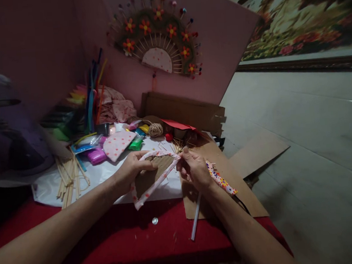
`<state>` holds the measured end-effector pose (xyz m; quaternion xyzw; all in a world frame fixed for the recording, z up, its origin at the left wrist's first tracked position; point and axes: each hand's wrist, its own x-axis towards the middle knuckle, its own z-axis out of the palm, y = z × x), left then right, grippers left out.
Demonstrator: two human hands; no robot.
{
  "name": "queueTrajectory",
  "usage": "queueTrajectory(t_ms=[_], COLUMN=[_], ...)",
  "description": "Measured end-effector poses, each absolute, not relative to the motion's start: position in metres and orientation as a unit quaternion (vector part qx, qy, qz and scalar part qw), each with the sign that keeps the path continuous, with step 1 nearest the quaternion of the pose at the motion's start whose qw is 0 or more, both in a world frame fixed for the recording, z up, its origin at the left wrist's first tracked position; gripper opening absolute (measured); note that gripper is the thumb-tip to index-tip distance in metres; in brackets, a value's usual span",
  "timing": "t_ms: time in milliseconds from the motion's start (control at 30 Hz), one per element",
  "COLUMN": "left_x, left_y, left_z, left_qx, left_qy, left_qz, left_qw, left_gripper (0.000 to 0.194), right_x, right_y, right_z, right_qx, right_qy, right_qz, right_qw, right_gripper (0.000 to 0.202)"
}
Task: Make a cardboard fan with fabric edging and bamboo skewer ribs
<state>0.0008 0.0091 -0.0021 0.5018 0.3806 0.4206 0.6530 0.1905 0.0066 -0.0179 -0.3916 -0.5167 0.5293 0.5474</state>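
Note:
My left hand (133,169) grips a half-round piece of cardboard (155,173), thumb across its bare brown face. White fabric with pink-red dots (156,188) is folded over the edge of that piece. At its right corner, the fingers of my right hand (193,169) are closed in a pinch on the fabric edge. A translucent stick (196,219), like a glue stick, juts out from below my right hand. Beside the right wrist lies a flower-patterned item (221,181) with a black cord; its kind is partly hidden by my arm.
A second dotted half-round piece (119,144) lies among coloured packets (97,155). Wooden sticks (67,179) are at left, a twine ball (155,129) behind. A cardboard sheet (229,202) overlaps the red cloth (111,241). A decorated fan (157,40) hangs on the pink board.

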Motion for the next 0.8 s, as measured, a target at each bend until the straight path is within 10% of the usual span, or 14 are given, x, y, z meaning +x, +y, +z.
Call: queueTrajectory(t_ms=[800], left_x=[0.0042], left_y=[0.0042], left_z=[0.0], left_qx=[0.503], left_qy=[0.361], left_qz=[0.453], left_qw=[0.642], left_gripper=[0.025], right_x=[0.1823], right_y=[0.0006], right_z=[-0.025], right_qx=[-0.345], right_qy=[-0.544], right_qz=[0.53], right_qw=[0.551], right_gripper=[0.042])
